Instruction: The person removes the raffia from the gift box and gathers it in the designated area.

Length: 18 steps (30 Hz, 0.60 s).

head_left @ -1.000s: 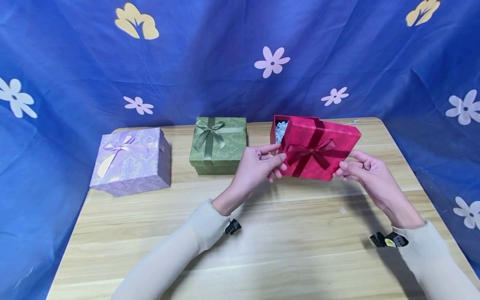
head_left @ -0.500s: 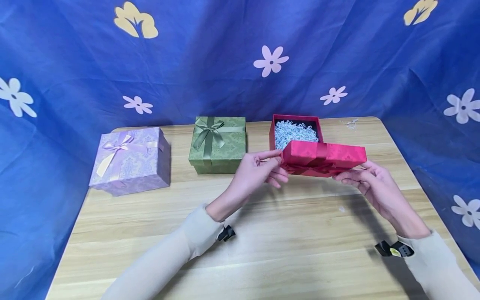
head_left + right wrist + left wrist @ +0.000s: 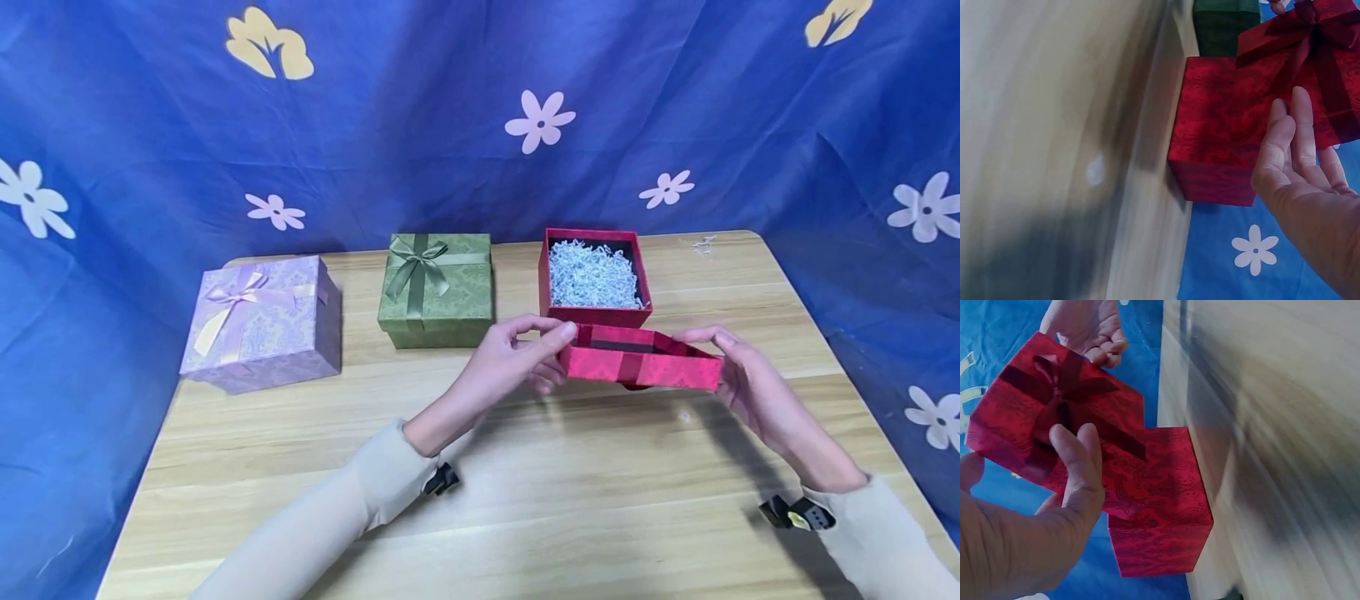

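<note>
Progress so far, as we read it: one box uncovered, two not. We've got a square crimson patterned-cardboard box (image 3: 596,317) with no cover on it, at the right of the row, and crinkled pale-blue paper filling (image 3: 592,275) shows inside. Its matching shallow crimson patterned-cardboard lid (image 3: 675,372) is up in both hands, just in front of that box, hollow side up and bow side underneath. We can't tell if lid and box touch.

Grip check: our left hand (image 3: 517,358) pinches the lid's left corner, thumb at the rim. Our right hand (image 3: 757,400) has fingers on both faces of the right end, so we'd call that a loose pinch too.

What's left? The lid isn't set down anywhere yet, so we'd say that bit is unfinished. The square green damask-patterned cardboard box (image 3: 459,307) in the middle and the lilac damask-patterned cardboard box (image 3: 281,337) on the left both look covered, and we're not touching either.

Okay, counting: three boxes, one lid off, two hands. Three ribbon bows: one dark-red satin bow (image 3: 1057,400) on the lid, one green satin bow (image 3: 422,260), one lilac satin bow (image 3: 236,292). One batch of filling on show, plus one little scatter of pale paper shreds (image 3: 703,245) on the one pale wood-grain table (image 3: 525,517).
</note>
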Tool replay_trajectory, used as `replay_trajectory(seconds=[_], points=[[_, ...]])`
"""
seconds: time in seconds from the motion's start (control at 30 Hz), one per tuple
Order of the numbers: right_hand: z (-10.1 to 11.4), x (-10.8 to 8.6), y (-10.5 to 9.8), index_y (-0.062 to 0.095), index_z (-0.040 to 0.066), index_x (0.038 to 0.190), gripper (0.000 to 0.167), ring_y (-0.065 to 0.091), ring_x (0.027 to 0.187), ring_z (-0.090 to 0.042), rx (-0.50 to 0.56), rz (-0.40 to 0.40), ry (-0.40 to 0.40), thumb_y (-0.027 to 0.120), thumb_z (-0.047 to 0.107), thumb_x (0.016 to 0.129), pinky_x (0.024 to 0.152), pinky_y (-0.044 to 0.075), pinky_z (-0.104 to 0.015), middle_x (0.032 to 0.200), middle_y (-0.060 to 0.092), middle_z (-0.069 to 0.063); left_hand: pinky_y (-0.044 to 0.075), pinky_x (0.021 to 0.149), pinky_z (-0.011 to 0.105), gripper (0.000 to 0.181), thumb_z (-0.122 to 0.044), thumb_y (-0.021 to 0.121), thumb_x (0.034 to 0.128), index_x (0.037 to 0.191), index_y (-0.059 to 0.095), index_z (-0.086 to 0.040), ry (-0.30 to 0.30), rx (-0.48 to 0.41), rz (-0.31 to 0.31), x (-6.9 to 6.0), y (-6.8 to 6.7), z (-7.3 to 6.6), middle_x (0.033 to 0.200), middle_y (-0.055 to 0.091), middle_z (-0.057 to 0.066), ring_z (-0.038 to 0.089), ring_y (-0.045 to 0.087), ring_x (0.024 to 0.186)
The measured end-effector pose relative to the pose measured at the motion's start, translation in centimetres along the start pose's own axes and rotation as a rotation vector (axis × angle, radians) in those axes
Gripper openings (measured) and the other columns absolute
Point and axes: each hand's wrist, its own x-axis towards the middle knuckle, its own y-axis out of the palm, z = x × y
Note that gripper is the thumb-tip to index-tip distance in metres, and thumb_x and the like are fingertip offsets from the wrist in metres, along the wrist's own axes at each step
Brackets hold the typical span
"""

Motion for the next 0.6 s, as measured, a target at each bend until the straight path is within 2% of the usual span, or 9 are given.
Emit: replay_trajectory(seconds=[0.1,0.27,0.4,0.5,0.6], points=[[-0.5,-0.3,0.0,0.065,0.012,0.142,0.042,0.074,0.111,-0.016,-0.04,0.001,0.032,0.03,0.022,0.122,0.092,0.06,-0.028,0.141,0.064,-0.006,0.061,0.089,0.059,0.061,-0.039,0.078,0.103,0.151,0.06,-0.005,-0.013,0.051,0.028,-0.3,-0.1,0.4,0.101,0.079,0.014,0.036,0.078,0.092],[-1.4,-0.9,-0.2,0.055,0.012,0.15,0.038,0.073,0.116,-0.018,-0.053,0.034,0.07,0.033,0.013,0.12,0.093,0.06,-0.029,0.144,0.066,-0.007,0.058,0.091,0.057,0.074,-0.04,0.083,0.0973,0.158,0.054,-0.009,-0.017,0.171,0.037,-0.7,-0.1,1.1,0.099,0.076,0.011,0.036,0.073,0.095],[-2.3,-1.0,-0.4,0.047,0.007,0.156,0.04,0.071,0.121,-0.019,-0.058,0.09,0.052,0.034,0.006,0.118,0.098,0.057,-0.028,0.144,0.067,-0.008,0.059,0.093,0.047,0.077,-0.035,0.086,0.0953,0.159,0.051,-0.009,-0.027,0.201,0.049,-0.9,-0.2,2.0,0.108,0.074,0.01,0.031,0.072,0.103],[-2.9,-1.0,-0.4,0.042,0.003,0.157,0.041,0.069,0.125,-0.019,-0.094,0.102,0.064,0.036,0.004,0.116,0.102,0.054,-0.028,0.143,0.067,-0.011,0.058,0.089,0.036,0.08,-0.027,0.089,0.0933,0.159,0.049,-0.007,-0.027,0.196,0.064,-0.9,-0.2,2.9,0.112,0.071,0.012,0.022,0.071,0.101],[-3.4,-1.1,-0.5,0.04,0.005,0.159,0.046,0.067,0.126,-0.021,-0.155,0.093,0.105,0.038,0.0,0.113,0.101,0.055,-0.029,0.144,0.064,-0.013,0.058,0.083,0.033,0.082,-0.019,0.091,0.0903,0.158,0.047,-0.005,-0.016,0.197,0.074,-0.9,-0.1,3.9,0.112,0.068,0.014,0.02,0.07,0.096]])
